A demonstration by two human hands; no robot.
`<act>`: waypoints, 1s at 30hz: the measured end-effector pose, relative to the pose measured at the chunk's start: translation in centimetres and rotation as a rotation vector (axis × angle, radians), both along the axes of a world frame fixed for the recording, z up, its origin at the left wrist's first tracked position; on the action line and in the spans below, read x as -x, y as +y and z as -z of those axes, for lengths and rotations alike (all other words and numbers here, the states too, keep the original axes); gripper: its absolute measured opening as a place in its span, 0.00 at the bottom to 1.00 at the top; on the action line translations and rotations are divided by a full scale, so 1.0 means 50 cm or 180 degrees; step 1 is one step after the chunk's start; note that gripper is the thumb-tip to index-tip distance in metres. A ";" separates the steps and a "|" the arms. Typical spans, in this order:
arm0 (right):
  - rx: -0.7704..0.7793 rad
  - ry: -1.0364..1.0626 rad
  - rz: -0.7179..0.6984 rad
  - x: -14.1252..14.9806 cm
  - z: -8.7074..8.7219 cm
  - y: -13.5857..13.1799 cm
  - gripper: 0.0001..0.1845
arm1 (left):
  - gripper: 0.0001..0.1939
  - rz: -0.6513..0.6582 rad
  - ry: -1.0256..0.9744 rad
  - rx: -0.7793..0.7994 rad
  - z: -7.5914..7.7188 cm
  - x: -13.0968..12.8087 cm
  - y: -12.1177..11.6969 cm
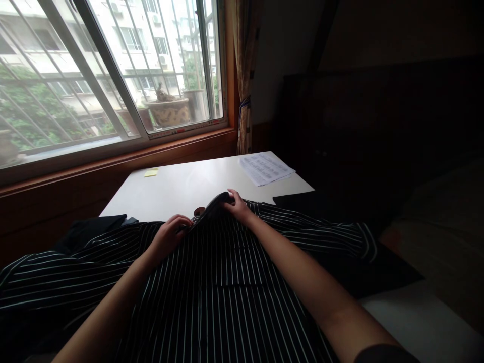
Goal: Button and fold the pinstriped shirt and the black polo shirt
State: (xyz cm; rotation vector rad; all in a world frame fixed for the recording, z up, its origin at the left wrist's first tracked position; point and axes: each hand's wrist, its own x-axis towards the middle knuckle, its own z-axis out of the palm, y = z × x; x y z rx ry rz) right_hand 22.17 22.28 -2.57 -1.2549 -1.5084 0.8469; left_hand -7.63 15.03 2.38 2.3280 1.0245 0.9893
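"Grips?"

"Left hand (173,233) and right hand (239,206) grasped the collar (212,207) (dark, raised) of the striped shirt (204,272)."

"Shirt's position?"

"Spread across the white table (181,176)."

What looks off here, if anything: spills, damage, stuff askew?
No spill or damage visible. Only the printed sheets on the white table look slightly askew: stacked unevenly, one edge poking out. The striped shirt's collar stands up because the left hand and right hand hold it. Right side's too dark to check.

Free tabletop (189,184) beyond shirt (234,267), between note (150,172) and papers (266,169)
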 end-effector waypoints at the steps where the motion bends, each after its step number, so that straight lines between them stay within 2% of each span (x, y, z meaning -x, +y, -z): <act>1: -0.0059 -0.0019 -0.0061 0.003 -0.004 -0.007 0.39 | 0.07 0.0098 0.0117 -0.0050 0.005 0.000 -0.012; 4: -0.0501 -0.0054 -0.0308 0.007 -0.020 -0.036 0.32 | 0.11 0.0297 0.0403 -0.0187 0.024 0.009 -0.041; 8: -0.1145 -0.0418 -0.0784 -0.012 -0.056 -0.084 0.21 | 0.13 0.0264 0.0783 -0.0417 0.040 0.031 -0.064; 13: -0.1570 -0.1068 -0.1513 -0.048 -0.100 -0.141 0.22 | 0.24 0.0196 0.1161 -0.0721 0.050 0.047 -0.076; 16: -0.1600 -0.1361 -0.1818 -0.062 -0.110 -0.172 0.24 | 0.33 0.0187 0.1400 -0.0600 0.056 0.047 -0.085; 18: -0.1441 -0.1437 -0.1986 -0.070 -0.109 -0.191 0.27 | 0.37 0.0264 0.1489 -0.0387 0.053 0.044 -0.094; 22: -0.0988 -0.1290 -0.2135 -0.092 -0.093 -0.215 0.27 | 0.40 0.0478 0.1536 -0.0079 0.020 0.033 -0.116; 24: -0.0798 -0.1055 -0.2110 -0.105 -0.083 -0.217 0.27 | 0.37 0.0490 0.1598 -0.0052 -0.001 0.023 -0.123; 26: -0.0623 -0.0750 -0.2078 -0.115 -0.073 -0.217 0.28 | 0.28 0.0420 0.1617 -0.0093 -0.014 0.010 -0.125; 28: -0.0484 -0.0494 -0.2038 -0.122 -0.064 -0.216 0.28 | 0.17 0.0318 0.1554 -0.0148 -0.016 -0.007 -0.123; 30: -0.0399 -0.0399 -0.2006 -0.125 -0.058 -0.218 0.26 | 0.13 0.0275 0.1473 -0.0151 -0.009 -0.027 -0.117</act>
